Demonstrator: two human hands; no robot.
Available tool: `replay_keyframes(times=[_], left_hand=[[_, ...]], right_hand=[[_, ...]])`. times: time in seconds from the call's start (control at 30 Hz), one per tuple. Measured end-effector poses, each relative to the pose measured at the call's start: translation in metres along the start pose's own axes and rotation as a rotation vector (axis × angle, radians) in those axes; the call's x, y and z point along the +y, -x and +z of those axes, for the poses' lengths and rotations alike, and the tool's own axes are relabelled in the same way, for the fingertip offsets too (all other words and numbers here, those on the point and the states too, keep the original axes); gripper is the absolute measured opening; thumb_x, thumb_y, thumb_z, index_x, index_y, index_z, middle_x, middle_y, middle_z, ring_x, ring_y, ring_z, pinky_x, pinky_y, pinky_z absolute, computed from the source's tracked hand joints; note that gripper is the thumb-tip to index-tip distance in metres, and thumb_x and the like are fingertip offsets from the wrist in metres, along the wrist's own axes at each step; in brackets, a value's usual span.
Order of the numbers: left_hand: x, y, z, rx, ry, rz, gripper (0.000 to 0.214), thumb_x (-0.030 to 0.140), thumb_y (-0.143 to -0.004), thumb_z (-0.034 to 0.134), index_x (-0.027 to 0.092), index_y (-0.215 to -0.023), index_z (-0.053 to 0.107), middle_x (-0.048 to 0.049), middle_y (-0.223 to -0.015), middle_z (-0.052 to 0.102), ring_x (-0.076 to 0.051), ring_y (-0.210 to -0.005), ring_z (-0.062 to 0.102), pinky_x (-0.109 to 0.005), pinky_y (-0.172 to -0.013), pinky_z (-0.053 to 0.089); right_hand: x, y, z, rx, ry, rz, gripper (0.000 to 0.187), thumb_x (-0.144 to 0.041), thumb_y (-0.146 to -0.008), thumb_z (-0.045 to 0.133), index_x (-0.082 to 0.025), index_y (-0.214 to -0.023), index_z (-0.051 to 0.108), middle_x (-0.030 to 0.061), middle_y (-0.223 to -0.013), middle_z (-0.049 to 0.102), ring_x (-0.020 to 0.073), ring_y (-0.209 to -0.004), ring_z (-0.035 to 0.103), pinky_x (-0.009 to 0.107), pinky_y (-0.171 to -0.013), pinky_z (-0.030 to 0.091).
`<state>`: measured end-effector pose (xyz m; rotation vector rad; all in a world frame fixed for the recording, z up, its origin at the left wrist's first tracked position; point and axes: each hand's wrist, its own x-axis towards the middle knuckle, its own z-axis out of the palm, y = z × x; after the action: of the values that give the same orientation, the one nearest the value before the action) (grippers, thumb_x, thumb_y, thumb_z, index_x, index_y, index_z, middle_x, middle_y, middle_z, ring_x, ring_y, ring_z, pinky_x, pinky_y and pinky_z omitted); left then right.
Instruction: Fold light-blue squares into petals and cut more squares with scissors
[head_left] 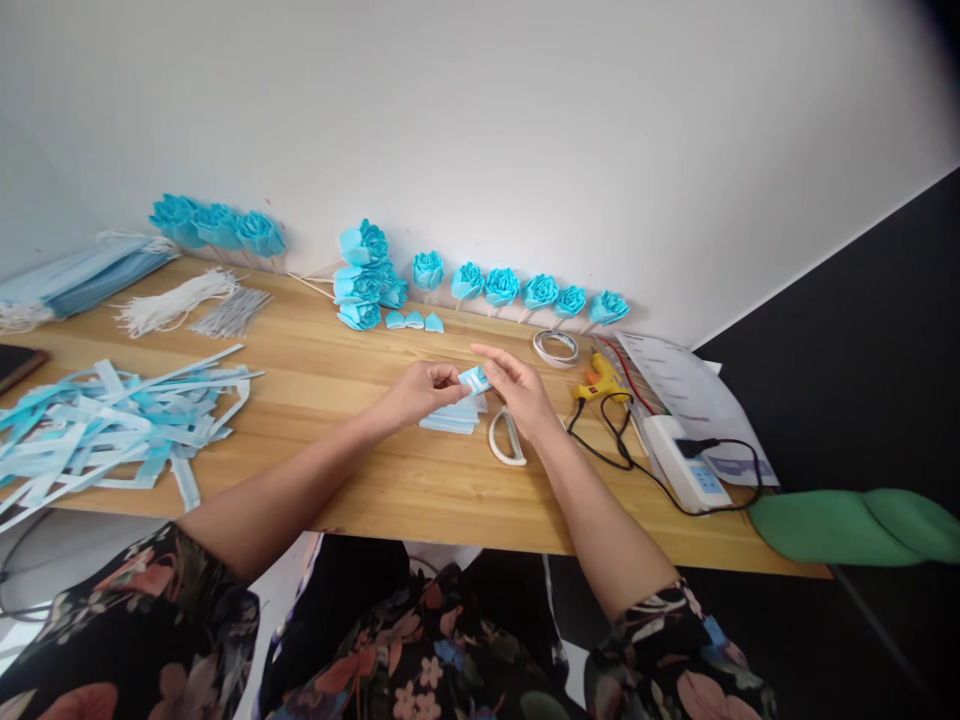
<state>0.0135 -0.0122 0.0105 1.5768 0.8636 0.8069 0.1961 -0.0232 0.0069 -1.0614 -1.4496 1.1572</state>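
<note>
Between my left hand and my right hand is a small blue-and-white piece of mask fabric, pinched from both sides above the table. Below it lie several pale blue fabric pieces, partly covered by my fingers. White scissor-like handles show just under my right hand; I cannot tell whether they rest on the table or touch the palm. Farther back, small blue cut petals sit in a row beside a cluster of blue fabric flowers.
Single blue flowers on sticks lean along the wall. Fabric strips, white ear loops, grey wires and stacked masks lie left. On the right are tape, a yellow glue gun, cables and a power strip.
</note>
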Motion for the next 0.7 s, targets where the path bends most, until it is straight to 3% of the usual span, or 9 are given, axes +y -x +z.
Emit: replay_keyframes(times=[0.2,0.37,0.53,0.7], left_hand=[[0.0059,0.0037,0.0022,-0.019,-0.053,0.013,0.028,0.037,-0.075,0.064,0.015,-0.061,0.052,0.0057,-0.055,0.042,-0.006,-0.051,0.034,-0.021,-0.050,0.027],[0.0054,0.0035,0.0012,-0.036,-0.033,0.003,0.026,0.036,-0.074,0.065,0.015,-0.063,0.055,0.0051,-0.056,0.045,-0.006,-0.052,0.037,-0.021,-0.050,0.027],[0.0001,-0.0009,-0.0031,0.083,0.036,-0.025,0.030,0.040,-0.072,0.066,0.016,-0.063,0.052,0.0037,-0.055,0.049,-0.007,-0.050,0.041,-0.020,-0.049,0.031],[0.0000,-0.0030,-0.0050,0.114,0.067,-0.036,0.030,0.042,-0.071,0.066,0.016,-0.065,0.054,0.0030,-0.056,0.052,-0.007,-0.051,0.045,-0.020,-0.050,0.035]], right_hand=[[0.0017,-0.0006,0.0004,-0.019,0.025,-0.029,0.050,-0.039,-0.075,0.073,-0.022,-0.121,0.064,-0.0026,-0.076,0.060,0.0098,-0.065,0.051,0.023,-0.060,0.041],[0.0011,-0.0006,0.0001,0.097,0.008,-0.015,0.044,-0.048,-0.082,0.064,-0.022,-0.118,0.066,-0.0006,-0.076,0.061,0.0111,-0.066,0.054,0.024,-0.062,0.045],[-0.0017,-0.0010,-0.0004,0.069,-0.138,0.040,0.047,-0.055,-0.083,0.060,-0.026,-0.120,0.065,0.0025,-0.084,0.065,0.0155,-0.074,0.061,0.030,-0.070,0.053],[0.0000,-0.0018,0.0021,0.034,-0.091,0.006,0.054,-0.042,-0.072,0.075,-0.026,-0.123,0.064,-0.0024,-0.077,0.055,0.0122,-0.071,0.055,0.029,-0.070,0.053]])
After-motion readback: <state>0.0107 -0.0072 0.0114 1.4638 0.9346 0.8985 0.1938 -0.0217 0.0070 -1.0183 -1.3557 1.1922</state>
